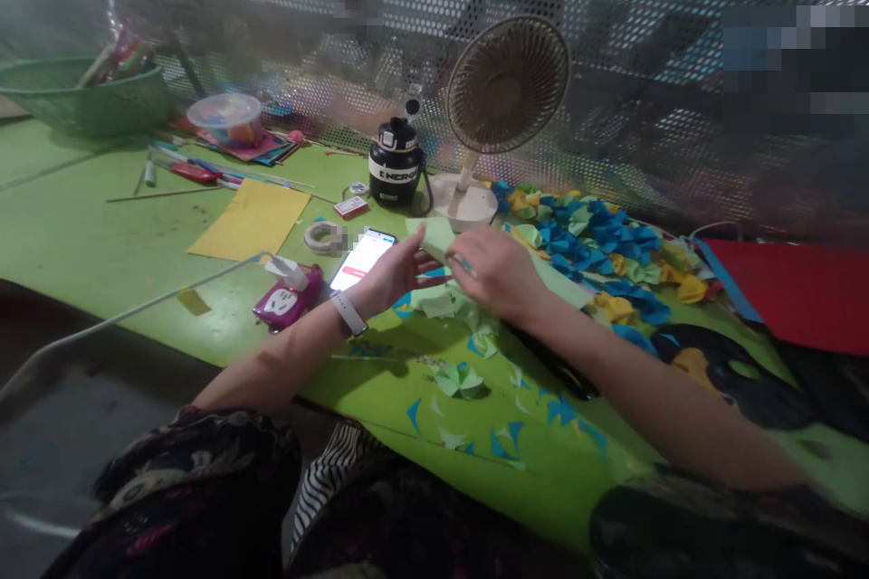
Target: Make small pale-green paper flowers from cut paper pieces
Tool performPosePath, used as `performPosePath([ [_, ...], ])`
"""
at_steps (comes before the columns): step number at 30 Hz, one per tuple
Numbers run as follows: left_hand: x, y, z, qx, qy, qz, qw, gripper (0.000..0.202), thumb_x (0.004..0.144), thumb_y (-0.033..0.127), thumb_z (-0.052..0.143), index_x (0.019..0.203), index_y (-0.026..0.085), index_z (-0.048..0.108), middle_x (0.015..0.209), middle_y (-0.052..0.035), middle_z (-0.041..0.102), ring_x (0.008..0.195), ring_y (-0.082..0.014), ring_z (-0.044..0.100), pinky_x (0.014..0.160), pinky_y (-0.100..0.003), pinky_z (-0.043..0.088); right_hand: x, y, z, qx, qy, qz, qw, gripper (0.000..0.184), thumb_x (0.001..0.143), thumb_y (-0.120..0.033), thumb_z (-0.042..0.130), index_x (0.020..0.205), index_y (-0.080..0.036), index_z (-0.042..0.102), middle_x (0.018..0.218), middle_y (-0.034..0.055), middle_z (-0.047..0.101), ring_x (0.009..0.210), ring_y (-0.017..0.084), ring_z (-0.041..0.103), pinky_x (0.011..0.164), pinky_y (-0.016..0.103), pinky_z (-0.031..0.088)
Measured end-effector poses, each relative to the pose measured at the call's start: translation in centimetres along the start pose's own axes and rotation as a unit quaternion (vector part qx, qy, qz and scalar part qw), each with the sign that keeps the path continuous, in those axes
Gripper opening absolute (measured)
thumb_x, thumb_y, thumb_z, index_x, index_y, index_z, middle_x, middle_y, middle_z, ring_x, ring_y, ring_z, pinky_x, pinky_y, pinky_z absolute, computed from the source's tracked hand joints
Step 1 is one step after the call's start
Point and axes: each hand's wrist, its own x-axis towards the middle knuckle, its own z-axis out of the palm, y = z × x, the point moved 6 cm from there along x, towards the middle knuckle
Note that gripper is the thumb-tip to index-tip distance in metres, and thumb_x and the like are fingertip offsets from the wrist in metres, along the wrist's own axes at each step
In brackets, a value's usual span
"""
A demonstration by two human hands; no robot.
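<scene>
A light green piece of paper (pixel 434 235) is held between both hands above the green table. My left hand (pixel 400 270), with a white band on its wrist, pinches its left side between thumb and fingers. My right hand (pixel 494 270) has its fingers bent around the right side, and its fingertips are partly hidden. Under the hands lie crumpled light green paper pieces (pixel 448 303). Closer to me sits a green paper flower (pixel 459 379) among blue and green scraps. A lit phone (pixel 365 259) lies beside my left wrist.
A fan (pixel 509 86) and a black bottle (pixel 396 165) stand at the back. Blue, yellow and green paper flowers (pixel 584 240) pile up at right. On the left are a tape roll (pixel 316 237), yellow paper (pixel 251 219), a purple power socket (pixel 289 298) with cable and a green basket (pixel 88 99).
</scene>
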Motion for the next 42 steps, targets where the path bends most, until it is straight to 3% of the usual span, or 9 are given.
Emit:
performPosePath([
  [4, -0.5, -1.1, 0.8, 0.005, -0.016, 0.011, 1.0, 0.02, 0.082, 0.028, 0.076, 0.081, 0.014, 0.061, 0.069, 0.0004, 0.065, 0.063, -0.0098, 0.064, 0.074, -0.027, 0.058, -4.9, -3.4, -0.2, -0.051, 0.03, -0.082, 0.995, 0.023, 0.095, -0.022, 0.05, 0.107, -0.022, 0.07, 0.118, 0.012, 0.07, 0.112, 0.029, 0.06, 0.106, 0.054, 0.042],
  [8, -1.2, -2.3, 2.0, -0.007, -0.082, -0.024, 0.996, 0.013, 0.082, 0.022, 0.074, 0.087, 0.014, 0.066, 0.083, -0.0061, 0.073, 0.071, -0.0125, 0.068, 0.073, -0.025, 0.057, -7.7, -2.0, -0.9, -0.046, 0.072, -0.067, 0.994, 0.036, 0.09, -0.022, 0.058, 0.125, -0.025, 0.064, 0.145, 0.0109, 0.055, 0.135, 0.032, 0.046, 0.115, 0.058, 0.034],
  [15, -2.7, -3.8, 3.8, 0.007, -0.21, -0.104, 0.972, 0.023, 0.078, 0.025, 0.078, 0.096, 0.013, 0.069, 0.093, -0.0119, 0.075, 0.081, -0.0188, 0.072, 0.082, -0.031, 0.055, -10.6, -0.6, -1.4, 0.06, 0.118, -0.04, 0.99, 0.035, 0.091, -0.015, 0.056, 0.115, -0.034, 0.072, 0.143, 0.0045, 0.057, 0.134, 0.027, 0.05, 0.108, 0.051, 0.046],
  [20, -3.2, -4.1, 4.2, 0.014, -0.169, -0.067, 0.983, 0.023, 0.077, 0.028, 0.079, 0.094, 0.015, 0.071, 0.086, -0.0074, 0.074, 0.076, -0.0151, 0.069, 0.075, -0.026, 0.054, -11.6, -0.8, -1.0, 0.104, 0.151, 0.045, 0.982, 0.026, 0.093, -0.026, 0.058, 0.111, -0.035, 0.074, 0.142, 0.0045, 0.057, 0.134, 0.028, 0.05, 0.108, 0.054, 0.046],
  [25, -3.7, -4.8, 4.4, 0.011, -0.16, -0.101, 0.982, 0.017, 0.079, 0.025, 0.077, 0.091, 0.014, 0.07, 0.082, -0.0074, 0.073, 0.071, -0.0148, 0.069, 0.073, -0.027, 0.054, -11.7, -1.6, -0.7, 0.071, 0.083, 0.002, 0.994, 0.031, 0.089, -0.022, 0.063, 0.113, -0.038, 0.074, 0.152, 0.0013, 0.048, 0.145, 0.031, 0.035, 0.115, 0.058, 0.036],
  [28, -3.8, -5.1, 4.3, -0.014, -0.159, -0.113, 0.981, 0.019, 0.079, 0.024, 0.077, 0.093, 0.014, 0.071, 0.09, -0.0082, 0.074, 0.08, -0.016, 0.07, 0.084, -0.03, 0.055, -11.7, -1.5, -1.0, 0.111, 0.111, 0.016, 0.987, 0.02, 0.091, -0.024, 0.062, 0.098, -0.033, 0.078, 0.147, 0.0042, 0.053, 0.144, 0.03, 0.037, 0.114, 0.056, 0.038],
  [35, -4.2, -5.7, 4.8, -0.037, -0.206, -0.075, 0.975, 0.05, 0.081, 0.057, 0.07, 0.112, 0.017, 0.07, 0.115, -0.016, 0.072, 0.107, -0.0296, 0.069, 0.097, -0.047, 0.053, -12.2, -0.5, 0.2, 0.313, 0.205, 0.232, 0.898, 0.019, 0.089, -0.042, 0.065, 0.091, -0.024, 0.068, 0.136, 0.0117, 0.058, 0.121, 0.026, 0.06, 0.101, 0.045, 0.052],
  [39, -4.2, -5.7, 4.3, 0.04, -0.157, -0.012, 0.987, 0.036, 0.073, 0.037, 0.085, 0.099, 0.015, 0.073, 0.103, -0.0102, 0.075, 0.092, -0.0202, 0.072, 0.095, -0.039, 0.055, -12.3, -0.7, 1.6, 0.421, 0.171, 0.281, 0.845, 0.029, 0.083, -0.048, 0.07, 0.097, -0.022, 0.064, 0.124, 0.0111, 0.065, 0.102, 0.023, 0.068, 0.089, 0.038, 0.058],
  [42, -4.1, -6.0, 4.2, 0.058, -0.151, -0.016, 0.987, 0.033, 0.076, 0.04, 0.082, 0.093, 0.013, 0.074, 0.097, -0.0092, 0.076, 0.086, -0.0172, 0.072, 0.094, -0.037, 0.056, -12.4, -0.6, 2.2, 0.451, 0.14, 0.31, 0.825, 0.032, 0.081, -0.049, 0.072, 0.095, -0.022, 0.063, 0.098, 0.0065, 0.073, 0.088, 0.021, 0.07, 0.085, 0.037, 0.057],
])
